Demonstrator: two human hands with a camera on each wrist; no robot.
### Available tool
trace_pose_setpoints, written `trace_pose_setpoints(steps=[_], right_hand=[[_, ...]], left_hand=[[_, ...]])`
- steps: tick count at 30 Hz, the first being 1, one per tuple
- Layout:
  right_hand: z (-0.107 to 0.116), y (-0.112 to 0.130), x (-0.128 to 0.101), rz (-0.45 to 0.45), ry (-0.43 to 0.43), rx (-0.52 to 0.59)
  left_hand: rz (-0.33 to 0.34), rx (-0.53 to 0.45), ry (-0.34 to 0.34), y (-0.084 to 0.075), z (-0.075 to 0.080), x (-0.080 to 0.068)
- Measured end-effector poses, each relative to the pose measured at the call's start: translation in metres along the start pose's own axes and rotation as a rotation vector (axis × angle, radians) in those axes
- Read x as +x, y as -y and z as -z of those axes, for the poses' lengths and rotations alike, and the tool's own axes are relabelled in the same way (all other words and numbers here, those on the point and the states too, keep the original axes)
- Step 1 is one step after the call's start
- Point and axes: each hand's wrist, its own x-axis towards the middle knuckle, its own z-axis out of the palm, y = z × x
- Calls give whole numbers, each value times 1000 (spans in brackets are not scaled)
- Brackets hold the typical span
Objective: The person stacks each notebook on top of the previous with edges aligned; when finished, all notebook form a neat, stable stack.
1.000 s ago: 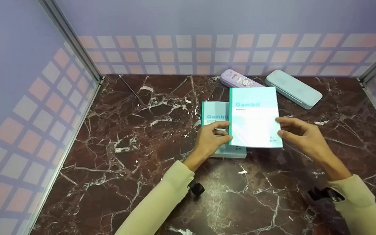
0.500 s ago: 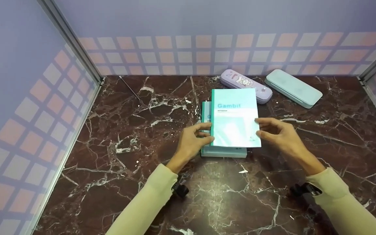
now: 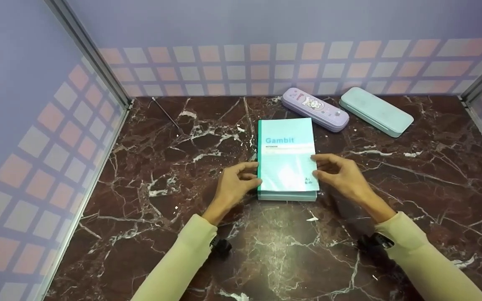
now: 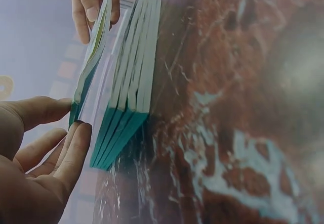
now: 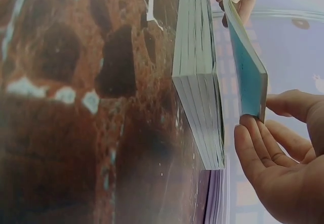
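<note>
A pale teal notebook (image 3: pixel 287 167) marked "Gambit" is held level between both hands, a small gap above a stack of similar notebooks (image 3: pixel 287 196). My left hand (image 3: pixel 237 184) pinches its green spine edge between thumb and fingers. On the opposite edge, my right hand (image 3: pixel 341 175) pinches the page side the same way. The left wrist view shows the stack (image 4: pixel 134 57) of several notebooks, green spines lined up, lying on the table under the raised notebook (image 4: pixel 91 57). From the right wrist, daylight shows between the held notebook (image 5: pixel 247 67) and the stack's top cover.
Behind the notebooks lie a purple pencil case (image 3: pixel 316 109) with a cartoon print and a pale green case (image 3: pixel 377 112). A thin dark stick (image 3: pixel 165 113) rests at the back left of the marbled table (image 3: pixel 161 251). Panels wall the back and sides.
Both hands have carried the notebook left and slightly toward me, from overhanging the stack's right side to lying squarely over it. The purple case is now uncovered.
</note>
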Motion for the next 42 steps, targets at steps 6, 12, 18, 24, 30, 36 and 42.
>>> trace_pose_setpoints(steps=[6, 12, 18, 24, 30, 36, 42], right_hand=[[-2, -4, -1, 2, -7, -68], [-2, -6, -2, -12, -6, -100], [-5, -6, -2, -20, -26, -131], [-7, -6, -3, -30, -38, -166], [-7, -8, -6, -48, -26, -204], [-6, -11, -8, -39, -7, -236], [-3, -14, -17, -9, 56, -252]], left_hand=[[-4, 46, -13, 4, -3, 0], [-10, 100, -26, 5, -5, 0], [-37, 148, -35, 6, -3, -4], [-66, 185, -44, 8, -5, -6], [-132, 256, -54, 9, -7, -5], [-168, 306, -43, 9, -7, -8], [-179, 342, -8, 11, -7, -12]])
